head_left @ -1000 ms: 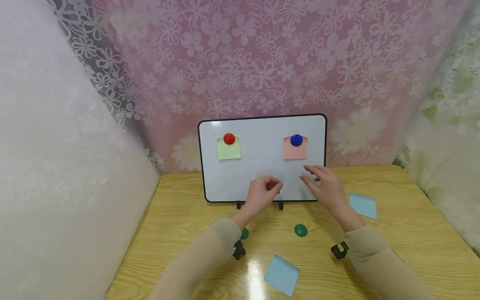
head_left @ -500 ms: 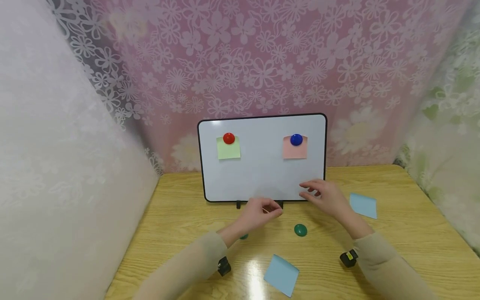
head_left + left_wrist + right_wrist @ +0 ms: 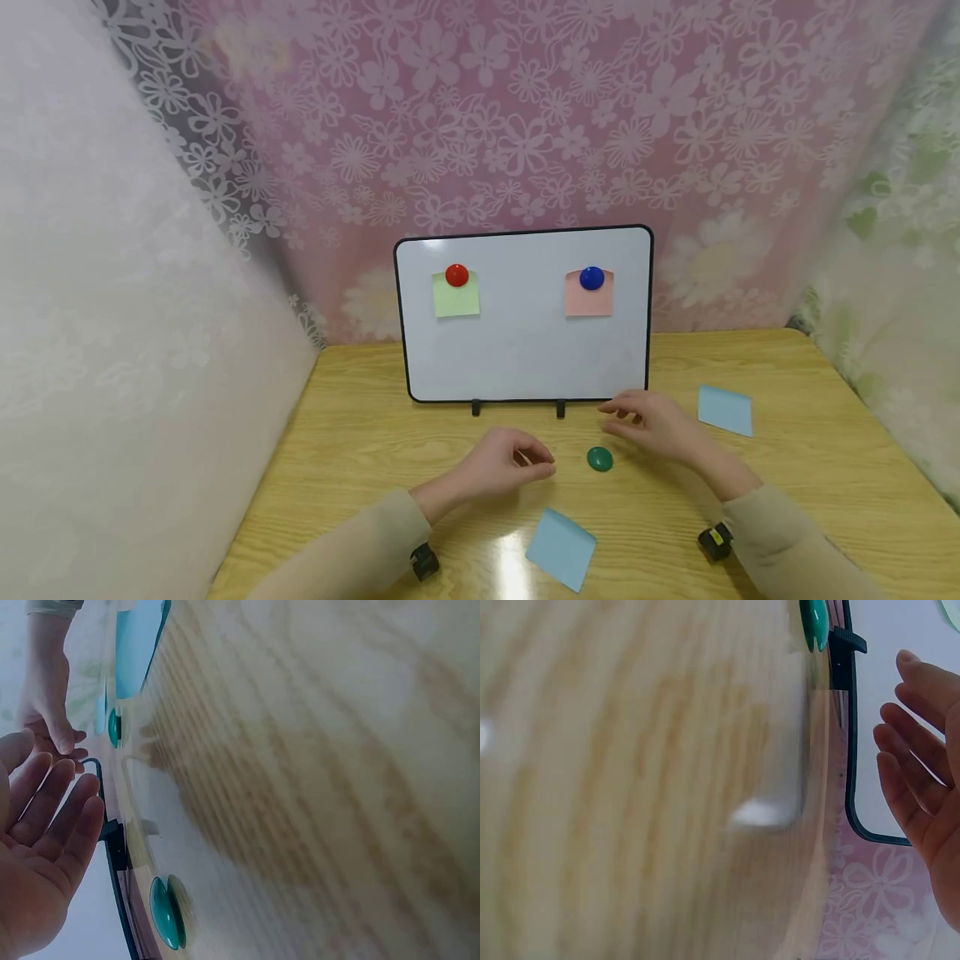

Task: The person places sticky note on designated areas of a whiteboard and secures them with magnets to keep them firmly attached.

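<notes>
My left hand [image 3: 495, 462] hovers above the table, its fingers loosely bent with nothing between them. To the right of its fingertips a round green magnet [image 3: 600, 458] lies on the wood. A second green magnet [image 3: 165, 913] shows in the left wrist view; in the head view my left hand and forearm hide it. My right hand [image 3: 654, 423] is just behind and to the right of the first magnet, empty, fingers relaxed. Behind both hands stands a whiteboard [image 3: 525, 350]. A red magnet [image 3: 457, 275] holds a green note [image 3: 456, 302] there, and a blue magnet [image 3: 592, 278] a pink note [image 3: 588, 303].
One blue sticky note [image 3: 561, 550] lies near the front of the wooden table [image 3: 345, 467], another blue sticky note [image 3: 725, 410] right of my right hand. Black feet [image 3: 560, 408] support the board. A pale wall [image 3: 150, 333] borders the left; a flowered pink backdrop [image 3: 525, 108] hangs behind.
Both hands have come down and back from in front of the board toward the table, the left one also slightly leftward. The notes and magnets on the board stay put.
</notes>
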Tool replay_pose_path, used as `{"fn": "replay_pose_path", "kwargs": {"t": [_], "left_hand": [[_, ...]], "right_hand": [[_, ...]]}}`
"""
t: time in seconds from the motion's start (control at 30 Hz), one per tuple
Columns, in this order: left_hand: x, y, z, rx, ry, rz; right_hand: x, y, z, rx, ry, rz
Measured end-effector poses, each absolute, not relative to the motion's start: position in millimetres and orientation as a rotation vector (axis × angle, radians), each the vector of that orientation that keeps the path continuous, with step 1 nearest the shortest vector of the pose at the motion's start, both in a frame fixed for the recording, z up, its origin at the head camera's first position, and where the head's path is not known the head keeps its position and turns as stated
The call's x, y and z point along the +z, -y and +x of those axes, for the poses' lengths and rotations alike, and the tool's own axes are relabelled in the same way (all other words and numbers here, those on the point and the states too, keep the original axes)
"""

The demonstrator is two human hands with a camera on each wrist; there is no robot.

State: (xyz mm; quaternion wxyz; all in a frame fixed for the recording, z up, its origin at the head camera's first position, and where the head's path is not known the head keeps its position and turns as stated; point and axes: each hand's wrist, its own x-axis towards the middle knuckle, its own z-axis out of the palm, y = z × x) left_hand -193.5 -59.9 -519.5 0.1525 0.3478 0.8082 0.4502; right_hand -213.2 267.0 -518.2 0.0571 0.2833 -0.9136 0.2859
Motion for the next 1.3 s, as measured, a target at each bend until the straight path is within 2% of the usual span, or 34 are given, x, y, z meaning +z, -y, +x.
{"fn": "replay_pose_path", "kwargs": {"t": [0.7,1.3], "left_hand": [[-530,80,-163,1.050,-2.381,1.116],[-528,56,-161,0.786,-2.462,1.372]], "right_hand": [[-526,-272,-188,0.826,2.834,0.928],[-528,-264,-186,0.802,2.854,0.981]]}}
